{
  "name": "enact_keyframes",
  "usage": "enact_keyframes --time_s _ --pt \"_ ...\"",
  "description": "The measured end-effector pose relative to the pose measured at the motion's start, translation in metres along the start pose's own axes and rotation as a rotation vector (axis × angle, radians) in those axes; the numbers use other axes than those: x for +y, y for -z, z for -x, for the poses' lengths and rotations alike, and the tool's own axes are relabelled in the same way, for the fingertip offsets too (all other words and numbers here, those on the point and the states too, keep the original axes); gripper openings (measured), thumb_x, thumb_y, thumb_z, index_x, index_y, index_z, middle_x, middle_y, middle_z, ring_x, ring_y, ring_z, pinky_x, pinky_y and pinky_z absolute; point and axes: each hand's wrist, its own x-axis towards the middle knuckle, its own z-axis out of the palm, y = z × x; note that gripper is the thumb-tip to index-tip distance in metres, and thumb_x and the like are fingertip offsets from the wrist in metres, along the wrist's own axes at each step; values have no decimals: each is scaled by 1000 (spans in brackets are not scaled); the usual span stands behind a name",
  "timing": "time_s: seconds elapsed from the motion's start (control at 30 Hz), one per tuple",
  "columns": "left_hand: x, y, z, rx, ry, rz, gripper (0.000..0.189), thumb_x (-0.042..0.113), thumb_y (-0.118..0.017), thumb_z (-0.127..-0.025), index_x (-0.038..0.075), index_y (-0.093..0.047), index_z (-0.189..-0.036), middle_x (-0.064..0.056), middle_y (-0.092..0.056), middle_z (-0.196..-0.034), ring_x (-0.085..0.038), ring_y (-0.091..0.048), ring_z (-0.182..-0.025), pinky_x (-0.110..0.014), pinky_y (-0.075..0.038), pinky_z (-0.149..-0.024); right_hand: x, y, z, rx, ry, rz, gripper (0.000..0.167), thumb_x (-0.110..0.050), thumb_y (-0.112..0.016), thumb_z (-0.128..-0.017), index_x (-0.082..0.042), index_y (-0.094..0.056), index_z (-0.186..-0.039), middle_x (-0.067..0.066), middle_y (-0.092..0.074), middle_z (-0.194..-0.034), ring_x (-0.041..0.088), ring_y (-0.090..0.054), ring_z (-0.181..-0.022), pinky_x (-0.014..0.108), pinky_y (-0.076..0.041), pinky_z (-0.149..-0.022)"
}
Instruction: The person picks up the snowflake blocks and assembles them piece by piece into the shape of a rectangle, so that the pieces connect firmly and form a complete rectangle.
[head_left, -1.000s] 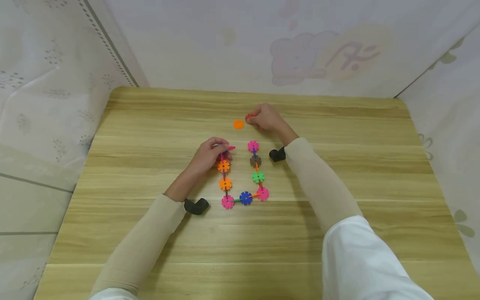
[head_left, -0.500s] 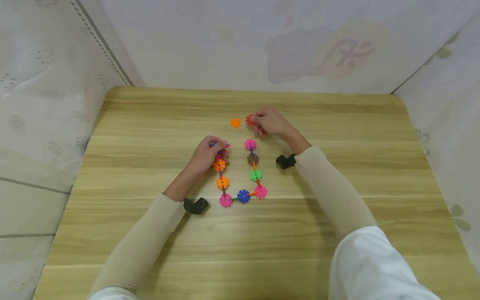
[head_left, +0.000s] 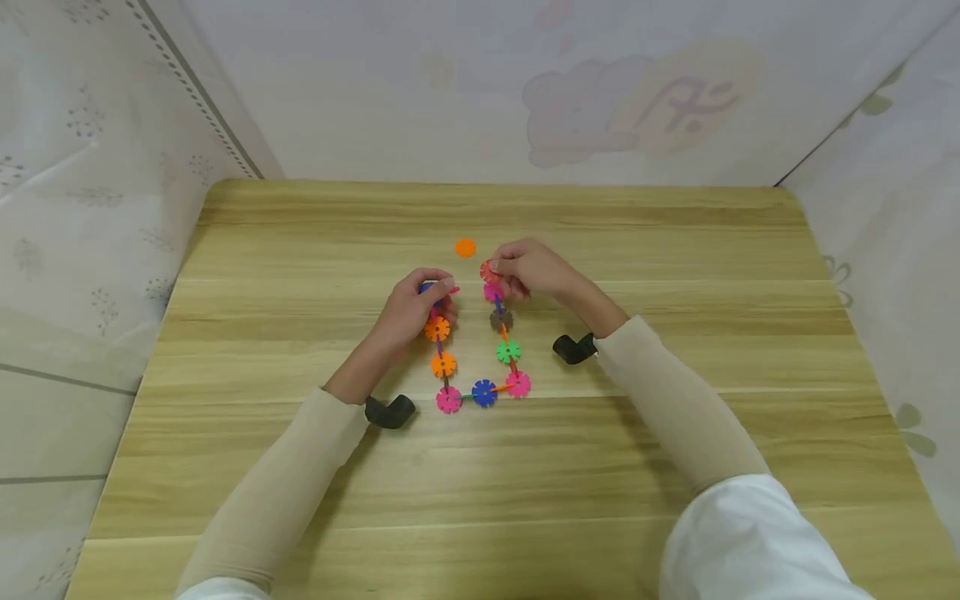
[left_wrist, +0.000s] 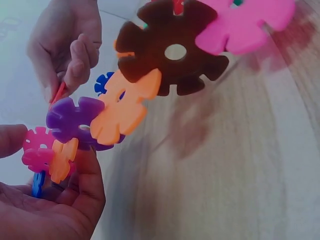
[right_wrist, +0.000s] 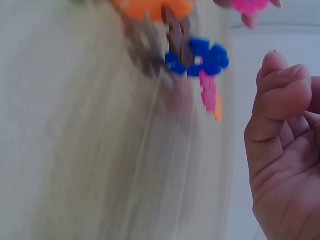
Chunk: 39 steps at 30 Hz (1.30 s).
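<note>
A U-shaped chain of slotted plastic snowflake discs lies in the middle of the table, with a blue disc (head_left: 484, 392) in its near side. My left hand (head_left: 414, 310) grips the chain's far left end, where a blue disc (head_left: 428, 289) and a pink disc (left_wrist: 37, 145) show at the fingers. Between thumb and fingers, my right hand (head_left: 542, 271) pinches a red snowflake disc (head_left: 487, 271). It is right at the pink disc (head_left: 492, 291) that ends the chain's right side. In the right wrist view, the curled fingers hide most of the red disc.
One loose orange disc (head_left: 466, 247) lies on the wooden table (head_left: 675, 250) beyond both hands. Black wrist mounts (head_left: 390, 412) stick out beside each forearm. Patterned pale walls (head_left: 420, 100) stand behind the table and at its sides.
My right hand has drawn the red disc from beside the loose orange disc toward me, to the chain's right end. The left hand keeps its grip and has shifted only slightly.
</note>
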Motion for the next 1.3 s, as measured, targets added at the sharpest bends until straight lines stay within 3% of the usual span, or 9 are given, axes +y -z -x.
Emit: enact_keyframes --time_s 0.23,0.83,1.1,1.3 --pt "3 1 1 -7 -28 -27 36 30 -54 -101 1 -55 -122 -11 -59 -86 -23 -65 -71 -25 -55 -67 -4 -13 2 -60 30 -6 31 -19 -47 -103 4 -60 -87 7 -53 -61 17 -42 -46 31 -35 -47" --pt "5 -5 4 -49 -70 -67 24 27 -50 -103 5 -52 -111 -11 -57 -85 -24 -63 -74 -24 -50 -66 -13 -22 2 -77 58 75 30 -19 -51 -101 7 -62 -91 6 -55 -59 16 -45 -44 30 -36 -44" --pt "3 -3 5 -48 -84 -70 18 23 -46 -104 5 -49 -108 -7 -56 -81 -18 -62 -71 -22 -46 -62 -17 -25 1 -64 100 119 31 -19 -49 -102 6 -63 -89 7 -52 -58 24 -43 -45 27 -35 -43" --pt "2 -4 5 -52 -77 -42 22 25 -45 -104 4 -47 -111 -7 -53 -88 -18 -63 -75 -22 -50 -67 -16 -28 1 -67 126 118 33 -19 -49 -102 7 -62 -89 6 -51 -58 25 -44 -48 26 -32 -45"
